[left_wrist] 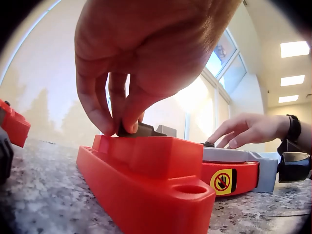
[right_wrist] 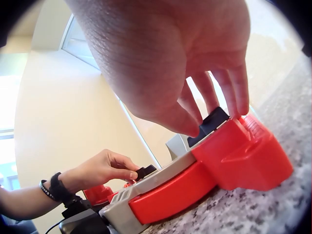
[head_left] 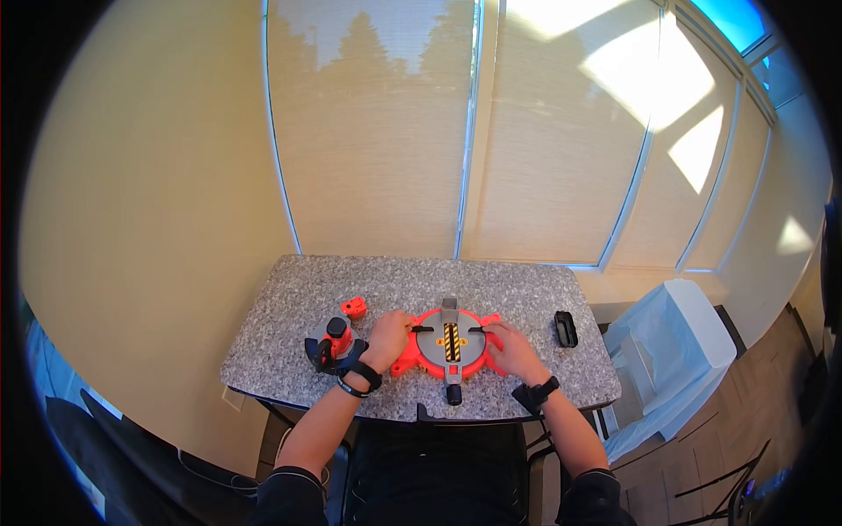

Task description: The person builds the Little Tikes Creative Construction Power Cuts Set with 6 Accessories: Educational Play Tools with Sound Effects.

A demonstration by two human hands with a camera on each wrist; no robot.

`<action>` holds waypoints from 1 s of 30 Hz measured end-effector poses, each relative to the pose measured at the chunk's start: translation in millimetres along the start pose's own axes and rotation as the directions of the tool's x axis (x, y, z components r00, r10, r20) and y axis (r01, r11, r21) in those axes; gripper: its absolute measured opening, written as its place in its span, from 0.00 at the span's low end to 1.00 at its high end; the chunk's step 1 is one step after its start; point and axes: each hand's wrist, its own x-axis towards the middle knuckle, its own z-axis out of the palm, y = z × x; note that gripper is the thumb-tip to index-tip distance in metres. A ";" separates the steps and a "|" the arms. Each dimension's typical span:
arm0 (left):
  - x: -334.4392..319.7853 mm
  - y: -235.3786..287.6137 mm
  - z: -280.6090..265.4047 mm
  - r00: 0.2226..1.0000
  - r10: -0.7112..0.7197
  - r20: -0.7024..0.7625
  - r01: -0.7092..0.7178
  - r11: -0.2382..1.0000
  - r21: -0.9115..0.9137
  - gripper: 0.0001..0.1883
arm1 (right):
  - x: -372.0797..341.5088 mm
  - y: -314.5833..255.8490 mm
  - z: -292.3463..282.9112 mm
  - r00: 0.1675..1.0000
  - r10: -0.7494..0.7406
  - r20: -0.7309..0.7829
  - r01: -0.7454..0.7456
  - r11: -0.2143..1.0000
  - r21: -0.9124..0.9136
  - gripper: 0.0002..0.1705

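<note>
A red toy saw base (head_left: 407, 359) with a grey round plate (head_left: 431, 349) and a yellow-black striped slot lies on the tabletop. At its left side, the left hand (head_left: 388, 340) pinches a black piece (head_left: 424, 329). In the left wrist view, thumb and fingers of the left hand (left_wrist: 141, 53) hold that black piece (left_wrist: 145, 130) on top of the red block (left_wrist: 146, 158). The right hand (right_wrist: 180, 63) has its thumb and fingers around a second black piece (right_wrist: 208, 128) at the base's right side. Fingers partly cover both pieces.
Left of the base stands a red-and-grey saw part (head_left: 337, 328) with black parts, with a small red block (head_left: 354, 308) behind it. A black tray (head_left: 566, 330) lies on the right of the speckled table (head_left: 491, 273). Right of the table is a chair covered in pale plastic (head_left: 671, 342).
</note>
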 end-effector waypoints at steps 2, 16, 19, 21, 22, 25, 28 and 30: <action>-0.2 3.2 -2.6 1.000 0.008 0.005 -0.008 1.000 0.020 0.07 | 0.7 -0.5 -0.2 1.000 -0.005 -0.003 0.005 1.000 0.005 0.20; -0.9 5.2 -5.1 0.998 0.056 0.030 -0.058 0.995 0.079 0.07 | 4.1 2.7 7.3 0.998 -0.043 -0.041 0.042 0.999 -0.022 0.16; -0.1 4.8 -4.8 0.999 0.028 0.045 -0.032 0.997 0.074 0.07 | 4.4 2.6 7.9 0.999 -0.017 -0.035 0.017 0.999 -0.027 0.15; 0.5 5.4 -4.7 0.998 0.020 0.054 -0.024 0.997 0.079 0.07 | 4.6 3.4 7.9 0.999 -0.028 -0.040 0.027 0.999 -0.026 0.15; 0.7 6.1 -5.0 0.998 0.010 0.063 -0.016 0.996 0.084 0.07 | 4.6 3.7 7.8 0.998 -0.039 -0.044 0.038 0.999 -0.025 0.15; 0.9 7.3 -5.9 0.997 -0.001 0.071 -0.007 0.995 0.100 0.07 | 4.5 4.0 7.1 0.998 -0.039 -0.046 0.038 0.999 -0.022 0.15; -0.2 9.7 -9.5 0.994 0.025 0.106 -0.039 0.990 0.135 0.08 | 4.7 6.5 7.5 0.998 -0.046 -0.041 0.045 0.999 -0.026 0.14; -2.6 17.0 -16.9 0.991 0.017 0.131 -0.036 0.989 0.145 0.08 | 3.8 7.1 8.0 0.997 -0.052 -0.049 0.051 0.998 -0.031 0.14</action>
